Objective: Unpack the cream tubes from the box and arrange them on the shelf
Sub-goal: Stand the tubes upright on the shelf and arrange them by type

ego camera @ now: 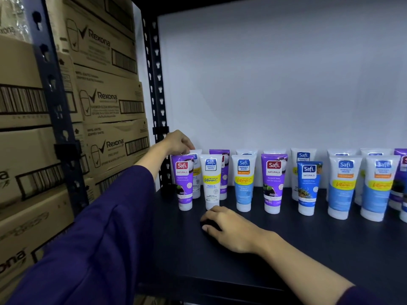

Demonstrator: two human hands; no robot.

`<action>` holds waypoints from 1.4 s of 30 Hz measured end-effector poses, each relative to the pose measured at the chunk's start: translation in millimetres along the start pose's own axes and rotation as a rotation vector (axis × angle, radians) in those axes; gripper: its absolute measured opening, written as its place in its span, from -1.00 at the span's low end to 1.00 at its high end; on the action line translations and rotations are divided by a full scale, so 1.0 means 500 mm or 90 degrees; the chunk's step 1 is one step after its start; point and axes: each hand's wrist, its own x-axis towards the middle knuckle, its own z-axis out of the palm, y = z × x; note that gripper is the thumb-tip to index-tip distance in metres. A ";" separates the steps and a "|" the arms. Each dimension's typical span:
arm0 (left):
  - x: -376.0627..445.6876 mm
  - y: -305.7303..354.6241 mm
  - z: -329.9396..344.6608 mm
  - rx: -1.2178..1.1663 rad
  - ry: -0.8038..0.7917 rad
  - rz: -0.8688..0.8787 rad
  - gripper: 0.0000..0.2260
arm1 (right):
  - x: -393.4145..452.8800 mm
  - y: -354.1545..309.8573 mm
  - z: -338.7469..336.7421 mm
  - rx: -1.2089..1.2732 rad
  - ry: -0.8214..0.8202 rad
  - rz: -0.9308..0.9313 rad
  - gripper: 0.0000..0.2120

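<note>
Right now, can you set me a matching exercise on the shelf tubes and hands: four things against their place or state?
Things:
1. left hand
2. right hand
3. dark blue tube
4. cardboard boxes

Places or states:
A. stacked left of the shelf post
B. resting on the shelf board in front of the tubes
C. on top of the leftmost purple tube
D. upright, between a purple tube and a white-and-blue tube

Pairs: 1-C, 2-B, 3-D, 4-A

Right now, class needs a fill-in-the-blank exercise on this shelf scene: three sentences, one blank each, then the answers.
1. The left hand touches the top of a ____ tube.
2. The right hand rests on the ____.
3. The cartons left of the shelf read ____.

Answers: purple; shelf; Rexona
</note>
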 end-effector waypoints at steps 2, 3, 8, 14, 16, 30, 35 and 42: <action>0.006 -0.007 0.004 -0.013 0.011 0.004 -0.76 | 0.000 0.000 0.002 -0.003 0.001 0.000 -0.72; 0.009 -0.008 0.005 -0.016 0.011 0.004 -0.76 | 0.002 0.001 0.002 -0.002 0.000 0.001 -0.71; 0.020 -0.013 0.006 -0.019 0.003 0.004 -0.76 | 0.004 0.004 0.002 0.001 -0.001 0.006 -0.72; -0.004 -0.031 0.017 -0.112 0.143 0.037 -0.75 | 0.000 0.003 -0.007 0.018 0.026 0.010 -0.77; -0.033 -0.032 0.031 -0.161 0.238 0.059 -0.75 | 0.000 0.002 -0.013 0.031 0.079 0.013 -0.80; -0.243 -0.052 0.198 -0.287 0.457 0.071 -0.51 | 0.035 -0.085 -0.013 0.224 0.510 0.137 -0.43; -0.235 -0.091 0.224 -0.237 0.402 0.063 -0.35 | 0.080 -0.086 0.008 0.145 0.536 0.180 -0.23; -0.218 -0.113 0.241 -0.216 0.304 0.059 -0.22 | 0.110 -0.054 0.022 0.139 0.408 0.218 -0.03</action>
